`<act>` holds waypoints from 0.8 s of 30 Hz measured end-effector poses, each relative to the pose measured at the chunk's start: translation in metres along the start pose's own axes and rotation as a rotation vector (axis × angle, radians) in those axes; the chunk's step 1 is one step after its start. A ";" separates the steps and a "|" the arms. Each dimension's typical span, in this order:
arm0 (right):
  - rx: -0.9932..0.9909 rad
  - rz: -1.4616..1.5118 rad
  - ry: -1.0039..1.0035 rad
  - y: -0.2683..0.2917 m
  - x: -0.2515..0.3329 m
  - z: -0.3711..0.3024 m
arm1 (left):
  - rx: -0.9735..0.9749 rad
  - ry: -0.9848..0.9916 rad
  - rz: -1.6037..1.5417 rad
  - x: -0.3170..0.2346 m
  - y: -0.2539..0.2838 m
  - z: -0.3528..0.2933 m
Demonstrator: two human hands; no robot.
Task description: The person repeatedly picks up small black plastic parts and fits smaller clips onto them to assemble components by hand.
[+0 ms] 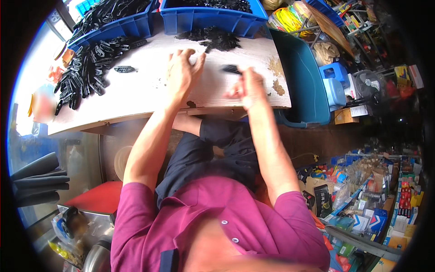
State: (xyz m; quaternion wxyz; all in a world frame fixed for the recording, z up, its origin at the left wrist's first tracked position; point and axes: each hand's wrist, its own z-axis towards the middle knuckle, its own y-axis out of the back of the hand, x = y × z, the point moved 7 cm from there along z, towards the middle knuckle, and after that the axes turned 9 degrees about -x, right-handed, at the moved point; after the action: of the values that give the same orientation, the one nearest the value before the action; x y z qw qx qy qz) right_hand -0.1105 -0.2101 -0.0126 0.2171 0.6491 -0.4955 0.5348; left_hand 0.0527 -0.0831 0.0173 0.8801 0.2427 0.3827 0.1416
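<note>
My left hand [182, 75] is over the white table with its fingers apart and curved, thumb out to the right, just in front of a pile of small black pieces [217, 38]. Nothing shows in it. On the right, my right hand [248, 87] is smeared by motion, its fingers closed. A black plastic part [231, 69] juts out leftward from its thumb side, blurred too. One slim black plastic piece with cut-outs [124, 69] lies alone left of my left hand. Beyond that, a large heap of similar pieces [86, 72] spreads over the table's left side.
Two blue crates stand along the far edge: the left crate [115, 32] is heaped with long black pieces, the right crate [213, 20] holds small black ones. A deep teal bin [299, 77] adjoins the table's right edge. Shelves of packaged goods [362, 204] fill the lower right.
</note>
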 end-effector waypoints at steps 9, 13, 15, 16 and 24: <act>-0.521 0.062 0.152 0.098 0.066 0.022 | 0.153 -0.198 0.196 -0.006 -0.062 0.017; -0.321 -0.011 0.065 0.068 0.026 0.022 | 0.087 -0.276 0.160 -0.010 -0.052 0.006; -0.249 -0.016 0.054 0.055 0.008 0.023 | 0.105 -0.279 0.112 -0.008 -0.046 -0.001; -0.159 -0.027 0.060 0.046 0.003 0.024 | 0.108 -0.281 0.113 -0.014 -0.038 -0.003; 0.177 -0.079 0.157 -0.007 -0.008 0.012 | 0.055 -0.375 -0.097 -0.038 -0.001 -0.039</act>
State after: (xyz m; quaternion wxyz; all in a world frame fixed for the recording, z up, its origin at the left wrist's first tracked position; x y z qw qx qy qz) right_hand -0.0981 -0.2134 -0.0215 0.2181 0.6408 -0.4019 0.6167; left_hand -0.0011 -0.0884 0.0166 0.9348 0.2702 0.2268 0.0407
